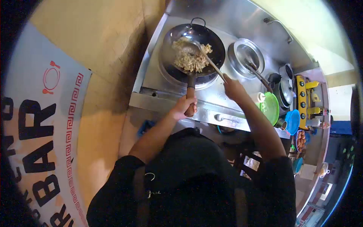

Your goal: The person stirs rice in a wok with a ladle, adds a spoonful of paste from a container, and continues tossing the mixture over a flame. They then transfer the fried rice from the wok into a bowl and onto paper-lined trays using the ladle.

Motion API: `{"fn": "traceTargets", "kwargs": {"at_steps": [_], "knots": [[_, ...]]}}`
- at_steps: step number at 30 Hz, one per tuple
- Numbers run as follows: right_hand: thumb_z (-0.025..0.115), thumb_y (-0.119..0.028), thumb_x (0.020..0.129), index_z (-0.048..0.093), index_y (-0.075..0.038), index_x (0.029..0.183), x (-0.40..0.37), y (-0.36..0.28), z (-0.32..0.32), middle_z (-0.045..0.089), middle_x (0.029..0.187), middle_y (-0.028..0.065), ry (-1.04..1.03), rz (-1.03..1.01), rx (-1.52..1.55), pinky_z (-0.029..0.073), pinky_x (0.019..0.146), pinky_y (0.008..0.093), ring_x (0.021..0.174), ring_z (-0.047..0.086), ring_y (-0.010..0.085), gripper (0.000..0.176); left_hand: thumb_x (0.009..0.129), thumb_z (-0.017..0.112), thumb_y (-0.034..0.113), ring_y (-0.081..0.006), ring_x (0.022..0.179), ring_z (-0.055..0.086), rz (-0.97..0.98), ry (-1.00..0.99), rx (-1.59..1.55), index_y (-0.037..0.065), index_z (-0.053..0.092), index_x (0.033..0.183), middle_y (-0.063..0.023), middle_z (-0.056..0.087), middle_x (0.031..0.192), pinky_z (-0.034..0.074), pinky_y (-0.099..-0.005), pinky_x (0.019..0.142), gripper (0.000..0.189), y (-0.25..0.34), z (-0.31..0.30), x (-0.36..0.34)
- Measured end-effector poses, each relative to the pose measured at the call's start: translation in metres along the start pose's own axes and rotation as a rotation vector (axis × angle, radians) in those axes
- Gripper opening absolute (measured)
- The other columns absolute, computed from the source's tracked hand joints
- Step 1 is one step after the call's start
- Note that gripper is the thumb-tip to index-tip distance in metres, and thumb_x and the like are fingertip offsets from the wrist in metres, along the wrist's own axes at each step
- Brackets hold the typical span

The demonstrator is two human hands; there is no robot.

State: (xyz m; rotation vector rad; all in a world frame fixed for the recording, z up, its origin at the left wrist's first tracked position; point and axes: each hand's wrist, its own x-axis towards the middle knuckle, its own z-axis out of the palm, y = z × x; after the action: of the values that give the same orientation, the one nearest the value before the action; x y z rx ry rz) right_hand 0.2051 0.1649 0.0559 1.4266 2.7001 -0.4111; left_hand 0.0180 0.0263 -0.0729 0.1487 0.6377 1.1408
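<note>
A dark wok point(216, 42) sits on the steel stove, its long wooden-ended handle point(191, 89) pointing toward me. My left hand point(182, 108) is wrapped round that handle near its end. In the wok lies a heap of browned fried rice point(191, 62), with some grains up the far wall. My right hand point(233, 88) grips a long-handled wok ladle point(211, 64) slanting into the wok from the right. The ladle's head is among the rice, partly blurred and veiled by haze. The wok's far side carries a small loop handle point(198, 19).
Right of the wok is a metal pan point(237, 48) holding long-handled utensils point(260, 77). Farther right stand a green bowl point(270, 109), a blue bowl point(292, 122), a lidded pot point(286, 92) and a yellow stove point(301, 99). A lettered banner point(56, 125) hangs at left.
</note>
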Motion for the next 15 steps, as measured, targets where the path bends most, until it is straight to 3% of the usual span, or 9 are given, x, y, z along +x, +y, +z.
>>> {"fn": "traceTargets", "kwargs": {"at_steps": [3,4,5,7,8,9,11,13,15], "knots": [[0.045,-0.016,0.087,0.033,-0.006,0.134,0.027,-0.022,0.018,0.061,0.075,0.0260,-0.021,0.029,-0.041,0.048,0.065,0.0506,0.070,0.061,0.0417,0.049,0.080,0.061,0.010,-0.0152,0.054,0.053,-0.029,0.013,0.010,0.006,0.050,0.077,-0.0035,0.049,0.064,0.046,-0.0332,0.048,0.013,0.003,0.001,0.000],[0.045,-0.015,0.087,0.032,-0.003,0.134,0.017,-0.031,0.014,0.062,0.077,0.0260,-0.165,0.051,-0.123,0.048,0.067,0.0499,0.071,0.061,0.0417,0.050,0.080,0.061,0.011,-0.0149,0.054,0.053,-0.057,0.003,0.005,0.005,0.050,0.076,-0.0032,0.049,0.064,0.046,-0.0333,0.048,0.013,0.005,0.001,0.000],[0.044,-0.012,0.087,0.027,-0.007,0.138,-0.010,-0.031,0.011,0.062,0.080,0.0251,-0.118,-0.069,-0.175,0.048,0.067,0.0499,0.071,0.062,0.0409,0.054,0.080,0.061,0.011,-0.0149,0.054,0.053,-0.067,0.002,0.006,0.005,0.050,0.076,-0.0032,0.049,0.064,0.046,-0.0333,0.048,0.013,0.005,0.000,0.000],[0.044,-0.010,0.086,0.024,-0.009,0.140,-0.059,-0.060,-0.037,0.063,0.083,0.0243,-0.323,0.043,-0.287,0.048,0.069,0.0511,0.072,0.063,0.0403,0.058,0.081,0.060,0.013,-0.0145,0.051,0.051,-0.090,0.111,0.088,0.006,0.053,0.080,-0.0018,0.051,0.062,0.046,-0.0307,0.048,0.010,0.010,0.005,-0.002],[0.044,-0.009,0.085,0.024,-0.012,0.141,-0.060,-0.040,-0.025,0.063,0.083,0.0247,-0.287,0.085,-0.329,0.048,0.069,0.0513,0.074,0.063,0.0394,0.059,0.080,0.059,0.011,-0.0148,0.050,0.051,-0.125,0.166,0.071,0.006,0.053,0.076,-0.0023,0.052,0.062,0.047,-0.0312,0.048,0.010,0.018,0.045,-0.028],[0.044,-0.010,0.085,0.029,-0.012,0.140,-0.056,-0.036,-0.036,0.063,0.083,0.0261,-0.257,0.156,-0.267,0.048,0.067,0.0508,0.074,0.064,0.0386,0.057,0.080,0.059,0.011,-0.0148,0.050,0.051,-0.122,0.157,0.082,0.006,0.053,0.076,-0.0023,0.052,0.062,0.047,-0.0312,0.048,0.010,0.018,0.070,-0.034],[0.045,-0.014,0.086,0.035,-0.013,0.138,-0.037,0.008,-0.022,0.062,0.078,0.0256,-0.031,-0.091,0.016,0.049,0.062,0.0483,0.067,0.064,0.0365,0.053,0.078,0.059,0.010,-0.0143,0.048,0.052,-0.066,0.073,-0.039,0.006,0.053,0.072,-0.0029,0.052,0.060,0.046,-0.0297,0.046,0.009,0.007,0.096,-0.039],[0.048,-0.017,0.088,0.037,-0.009,0.135,-0.048,-0.024,-0.063,0.062,0.078,0.0248,-0.116,0.047,0.230,0.049,0.057,0.0495,0.067,0.064,0.0348,0.049,0.077,0.059,0.009,-0.0144,0.047,0.052,-0.099,0.110,-0.066,0.006,0.052,0.069,-0.0035,0.053,0.058,0.047,-0.0291,0.046,0.011,0.007,0.086,-0.027],[0.047,-0.018,0.088,0.038,-0.008,0.135,-0.070,-0.045,-0.096,0.063,0.081,0.0237,-0.384,0.430,0.711,0.049,0.061,0.0443,0.065,0.063,0.0343,0.048,0.078,0.059,0.011,-0.0157,0.047,0.052,-0.074,0.152,-0.001,0.006,0.052,0.071,-0.0036,0.053,0.059,0.047,-0.0308,0.046,0.011,0.007,0.058,-0.014]]}}
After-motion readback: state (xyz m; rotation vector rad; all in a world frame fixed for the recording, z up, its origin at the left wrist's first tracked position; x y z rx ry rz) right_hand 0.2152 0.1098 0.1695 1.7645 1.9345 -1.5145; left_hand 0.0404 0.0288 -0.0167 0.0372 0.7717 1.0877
